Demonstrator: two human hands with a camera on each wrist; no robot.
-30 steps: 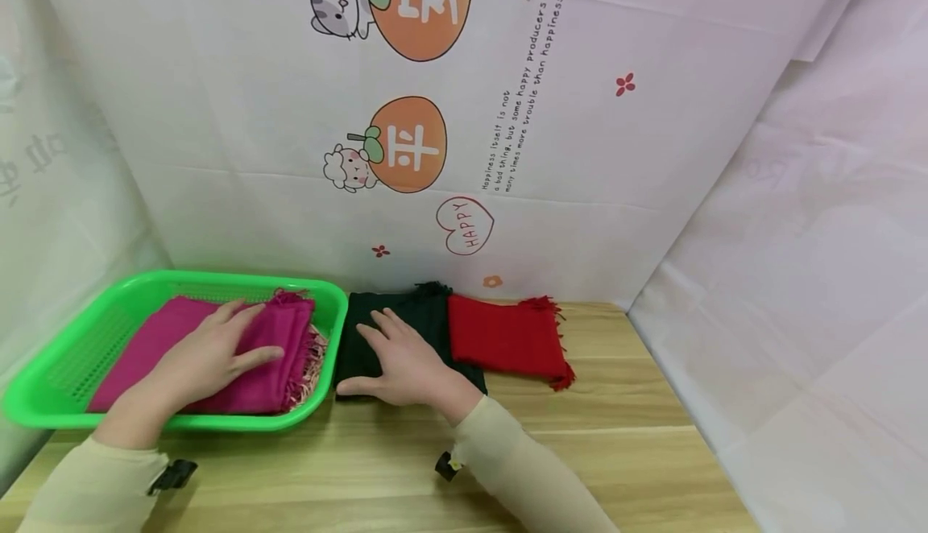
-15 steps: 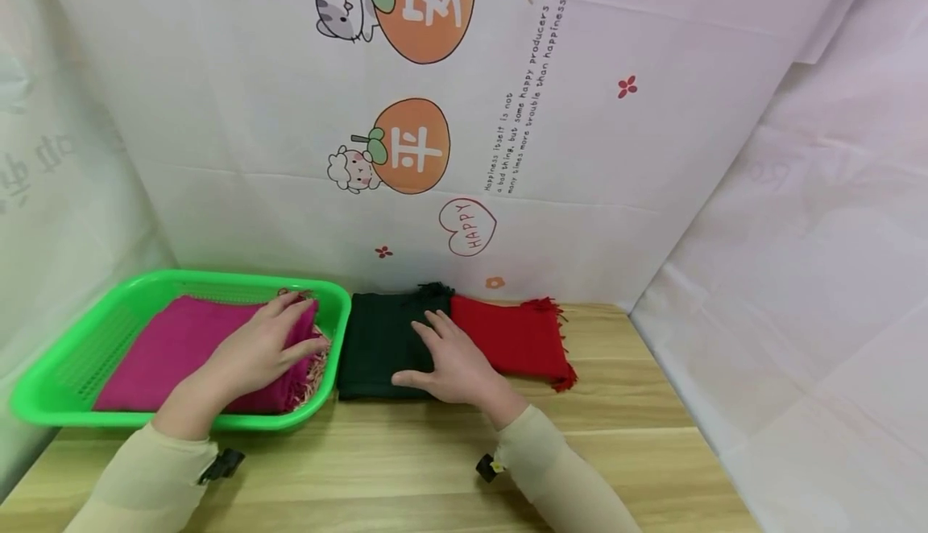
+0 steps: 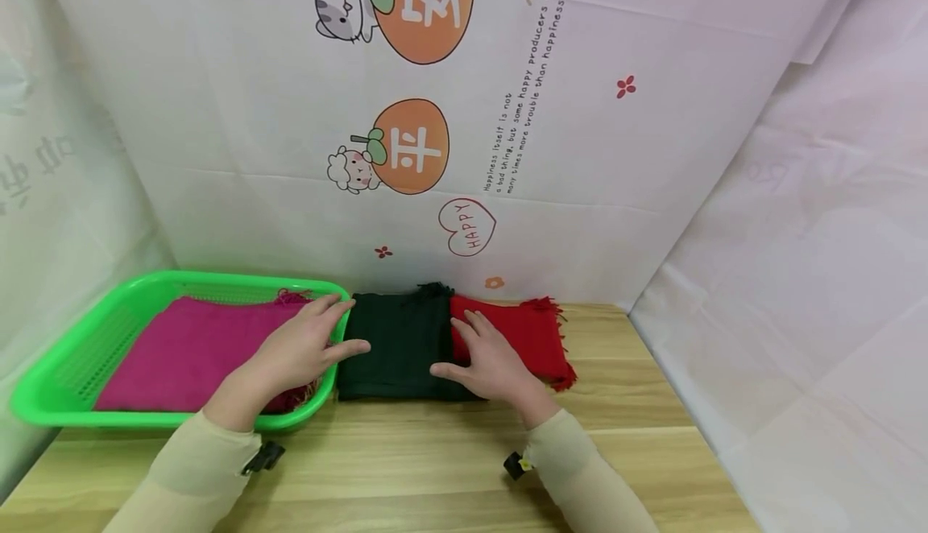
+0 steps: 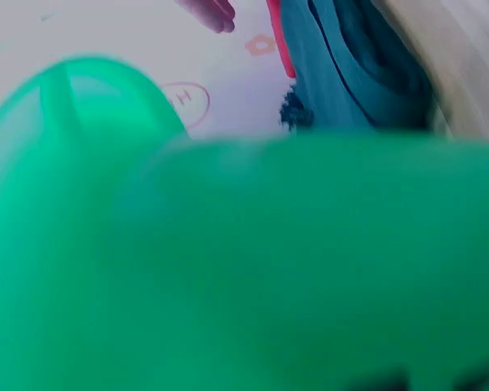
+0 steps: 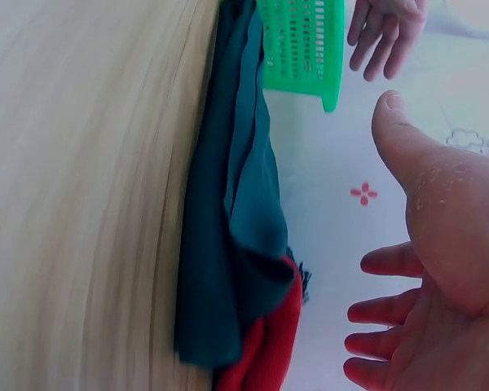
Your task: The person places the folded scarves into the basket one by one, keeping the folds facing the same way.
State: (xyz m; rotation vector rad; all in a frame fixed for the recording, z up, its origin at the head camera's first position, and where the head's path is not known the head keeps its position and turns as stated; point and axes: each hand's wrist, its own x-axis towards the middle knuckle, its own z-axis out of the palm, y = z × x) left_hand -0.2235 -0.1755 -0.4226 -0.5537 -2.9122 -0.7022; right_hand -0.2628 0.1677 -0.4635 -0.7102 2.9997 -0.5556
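On the wooden table, back edge: green perforated plastic basket at left, w/ folded magenta fringed scarf inside; folded dark green scarf just right of basket; red fringed scarf touching its right side. Dark green scarf lies between the two hands. Left hand: fingers straight, spread, over basket's right rim, thumb reaching dark scarf's left edge. Right hand: open, flat, fingers over the dark/red seam; the wrist view shows the palm clear of the cloth. Vs. 1 s ago: both hands shifted rightward; left was on magenta scarf, right on dark scarf's middle.
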